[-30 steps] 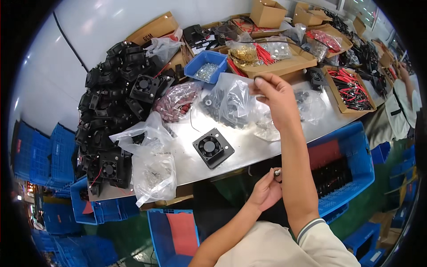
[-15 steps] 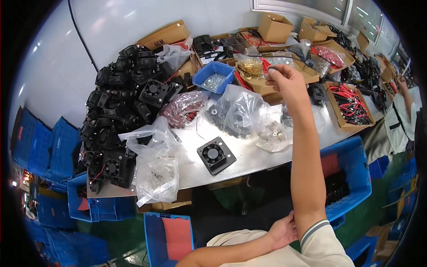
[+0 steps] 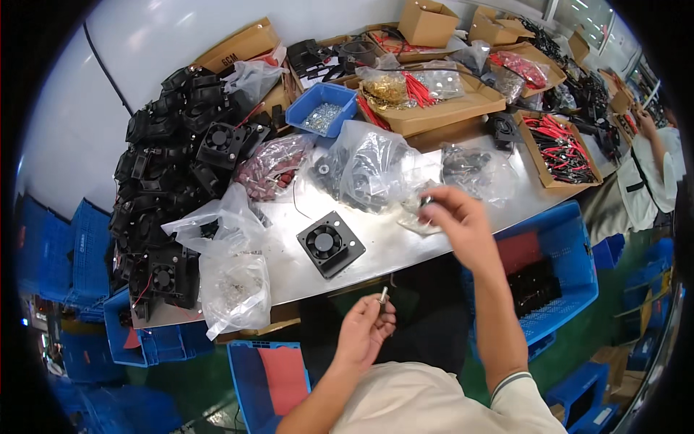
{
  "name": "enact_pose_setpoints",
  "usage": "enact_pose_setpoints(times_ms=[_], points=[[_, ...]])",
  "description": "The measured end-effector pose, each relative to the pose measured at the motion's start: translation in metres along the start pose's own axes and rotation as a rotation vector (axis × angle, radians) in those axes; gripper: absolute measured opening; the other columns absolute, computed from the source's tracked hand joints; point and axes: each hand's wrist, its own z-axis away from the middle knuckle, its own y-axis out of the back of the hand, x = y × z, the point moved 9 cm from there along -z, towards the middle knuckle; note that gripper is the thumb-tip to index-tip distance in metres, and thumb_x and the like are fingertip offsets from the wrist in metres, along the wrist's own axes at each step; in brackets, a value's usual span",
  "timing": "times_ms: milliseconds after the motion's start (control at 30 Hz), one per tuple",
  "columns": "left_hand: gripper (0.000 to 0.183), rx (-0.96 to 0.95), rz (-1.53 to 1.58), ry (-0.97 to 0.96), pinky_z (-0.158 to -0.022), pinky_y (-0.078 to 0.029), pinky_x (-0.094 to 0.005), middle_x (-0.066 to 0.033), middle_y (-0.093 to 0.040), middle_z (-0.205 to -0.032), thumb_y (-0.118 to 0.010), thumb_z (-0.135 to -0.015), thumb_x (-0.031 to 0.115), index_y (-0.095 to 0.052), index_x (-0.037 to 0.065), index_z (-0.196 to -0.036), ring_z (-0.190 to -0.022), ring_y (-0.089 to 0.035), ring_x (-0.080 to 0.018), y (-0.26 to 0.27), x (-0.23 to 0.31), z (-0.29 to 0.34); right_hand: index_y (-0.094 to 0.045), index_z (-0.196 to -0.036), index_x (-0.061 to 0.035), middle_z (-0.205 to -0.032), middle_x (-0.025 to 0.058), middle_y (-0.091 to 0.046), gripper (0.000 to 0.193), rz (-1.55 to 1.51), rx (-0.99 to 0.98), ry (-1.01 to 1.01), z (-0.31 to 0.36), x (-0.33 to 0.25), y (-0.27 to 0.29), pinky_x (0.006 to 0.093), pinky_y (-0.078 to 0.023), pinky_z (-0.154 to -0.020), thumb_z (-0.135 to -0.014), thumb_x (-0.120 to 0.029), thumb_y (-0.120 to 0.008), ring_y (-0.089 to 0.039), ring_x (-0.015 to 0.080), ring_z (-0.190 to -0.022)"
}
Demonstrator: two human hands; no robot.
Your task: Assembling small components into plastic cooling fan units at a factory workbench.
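Observation:
My left hand (image 3: 367,329) is below the table's front edge, its thumb and fingers closed on a small metal pin-like piece (image 3: 384,294) that points up. Above the table's right part, my right hand (image 3: 463,224), smeared by motion, pinches a small dark piece (image 3: 425,200) too small to name. It hovers by a clear bag of small metal parts (image 3: 418,223), which it partly hides. On the bare metal tabletop lies a black square fan (image 3: 324,242) on a plate, with a thin wire running up from it. Behind it sits a large clear bag of dark parts (image 3: 365,163).
Black fans (image 3: 173,166) are piled at the left, beside a clear bag of small pieces (image 3: 235,282). A blue bin of screws (image 3: 322,108) and a cardboard tray of red and black leads (image 3: 560,148) stand farther back. Blue crates (image 3: 571,260) flank me; another person (image 3: 643,173) works at far right.
My right hand has come down and nearer from the cardboard tray at the back. My left hand has moved left from beside my right arm, and its metal piece now shows. The view has shifted.

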Motion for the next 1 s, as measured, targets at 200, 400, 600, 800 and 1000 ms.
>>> enact_pose_setpoints(times_ms=[200, 400, 600, 800, 1000], points=[[0.022, -0.019, 0.021, -0.121, -0.087, -0.051, -0.0382, -0.0066, -0.061, -0.101, -0.055, -0.097, 0.021, -0.054, 0.006, -0.114, -0.099, -0.062, -0.0206, 0.005, 0.031, -0.002, -0.062, -0.109, 0.0004, -0.091, 0.0077, -0.068, 0.02, -0.246, -0.072, -0.225, 0.035, 0.055, -0.05, 0.0241, -0.05, -0.074, -0.09, -0.005, -0.059, -0.064, 0.0124, -0.082], [0.025, -0.084, 0.157, -0.177, -0.097, -0.047, -0.0446, -0.0067, -0.06, -0.104, -0.055, -0.097, 0.021, -0.051, 0.007, -0.117, -0.112, -0.059, -0.0261, -0.006, 0.035, -0.01, -0.061, -0.112, 0.0001, -0.093, 0.0094, -0.068, 0.021, -0.407, -0.117, -0.279, 0.056, 0.068, -0.077, 0.0254, -0.051, -0.074, -0.091, -0.004, -0.059, -0.064, 0.0128, -0.083], [0.019, -0.09, 0.094, -0.201, -0.089, -0.053, -0.0365, -0.0092, -0.063, -0.106, -0.056, -0.095, 0.007, -0.054, 0.004, -0.114, -0.101, -0.064, -0.0224, 0.002, 0.04, -0.011, -0.061, -0.111, -0.0001, -0.095, 0.0085, -0.067, 0.021, -0.368, -0.151, -0.313, 0.065, 0.076, -0.074, 0.0254, -0.051, -0.076, -0.09, -0.002, -0.059, -0.063, 0.0122, -0.084], [0.031, 0.007, -0.146, -0.279, -0.081, -0.054, -0.0248, -0.0076, -0.064, -0.108, -0.063, -0.085, -0.007, -0.061, -0.002, -0.116, -0.096, -0.063, -0.0148, 0.01, 0.05, -0.003, -0.062, -0.112, -0.0008, -0.091, 0.0047, -0.063, 0.022, -0.284, -0.221, -0.231, 0.072, 0.064, -0.072, 0.0239, -0.049, -0.073, -0.09, -0.001, -0.059, -0.06, 0.0109, -0.08], [0.031, 0.048, -0.23, -0.295, -0.081, -0.054, -0.0247, -0.0086, -0.064, -0.107, -0.062, -0.086, -0.006, -0.06, -0.003, -0.117, -0.093, -0.064, -0.0147, 0.014, 0.06, 0.005, -0.065, -0.109, -0.0038, -0.087, 0.0077, -0.061, 0.023, 0.1, -0.424, 0.017, 0.073, 0.032, -0.088, 0.0254, -0.047, -0.067, -0.086, -0.005, -0.063, -0.059, 0.0138, -0.073]])
